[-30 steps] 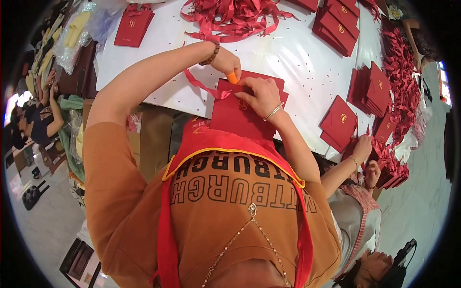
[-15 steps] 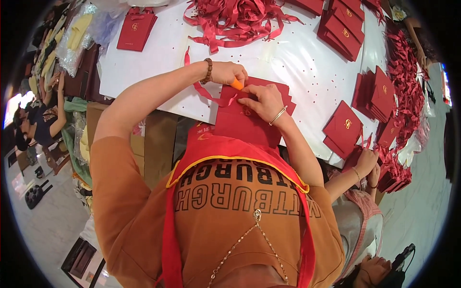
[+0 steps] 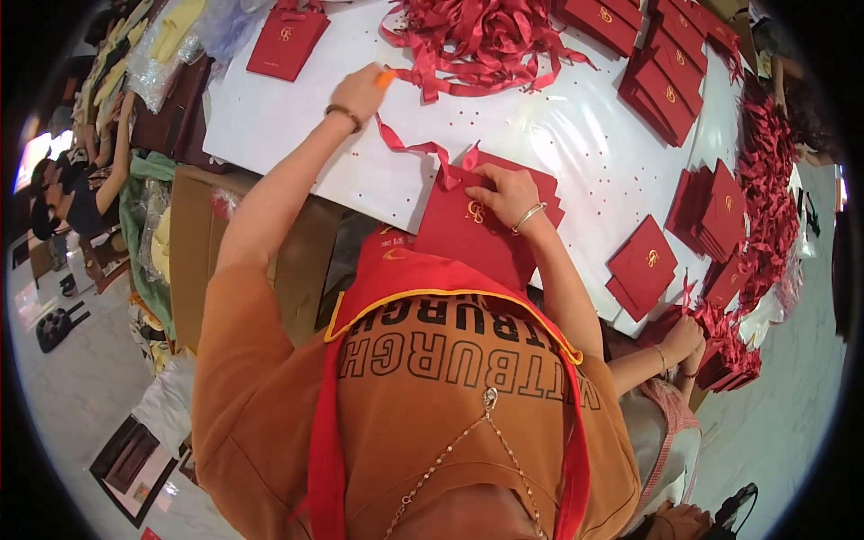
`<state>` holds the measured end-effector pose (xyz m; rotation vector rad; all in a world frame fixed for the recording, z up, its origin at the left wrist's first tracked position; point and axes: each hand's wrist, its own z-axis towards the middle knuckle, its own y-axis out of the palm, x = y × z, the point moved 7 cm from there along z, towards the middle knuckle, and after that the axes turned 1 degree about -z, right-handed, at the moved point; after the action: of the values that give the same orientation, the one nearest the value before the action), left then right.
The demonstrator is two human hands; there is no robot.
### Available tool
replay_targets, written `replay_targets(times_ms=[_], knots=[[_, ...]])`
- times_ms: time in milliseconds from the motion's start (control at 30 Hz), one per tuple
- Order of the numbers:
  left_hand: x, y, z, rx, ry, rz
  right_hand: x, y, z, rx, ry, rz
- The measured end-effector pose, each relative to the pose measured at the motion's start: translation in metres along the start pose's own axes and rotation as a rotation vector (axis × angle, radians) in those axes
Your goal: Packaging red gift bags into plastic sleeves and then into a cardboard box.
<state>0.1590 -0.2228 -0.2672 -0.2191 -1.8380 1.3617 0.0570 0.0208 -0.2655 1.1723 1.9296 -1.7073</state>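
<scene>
On the white table [image 3: 576, 153], near its front edge, a dark red paper bag [image 3: 477, 229] is pinned flat by the right hand [image 3: 504, 191], fingers spread across its top so it cannot slide. A red ribbon [image 3: 423, 153] is drawn taut from the bag by the left hand [image 3: 360, 90], which is pinched around a small orange tool [image 3: 385, 78]. More ribbons [image 3: 486, 36] are heaped beyond.

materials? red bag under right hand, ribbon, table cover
Red bag: looks like matte paper card, flat with crisp edges and a gold emblem. Ribbon: probably satin fabric, limp and curling, slight sheen. Table cover: likely glossy white plastic sheet, showing glare and wrinkles.
</scene>
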Motion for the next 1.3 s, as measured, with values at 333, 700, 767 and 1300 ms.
replay_targets(times_ms=[333, 700, 767, 1300], knots=[[-0.043, 0.029, -0.057, -0.038, -0.270, 0.170, -0.002, 0.001, -0.001, -0.010, 0.008, -0.013], [0.092, 0.031, -0.079, -0.304, 0.017, -0.701, -0.005, 0.011, 0.006, -0.118, 0.037, -0.106], [0.097, 0.046, -0.088, -0.336, 0.069, -0.555, -0.007, 0.008, 0.004, -0.100, 0.033, -0.100], [0.123, 0.035, -0.112, -0.113, 0.520, -0.172, 0.020, -0.026, -0.051, 0.200, 0.177, 0.165]])
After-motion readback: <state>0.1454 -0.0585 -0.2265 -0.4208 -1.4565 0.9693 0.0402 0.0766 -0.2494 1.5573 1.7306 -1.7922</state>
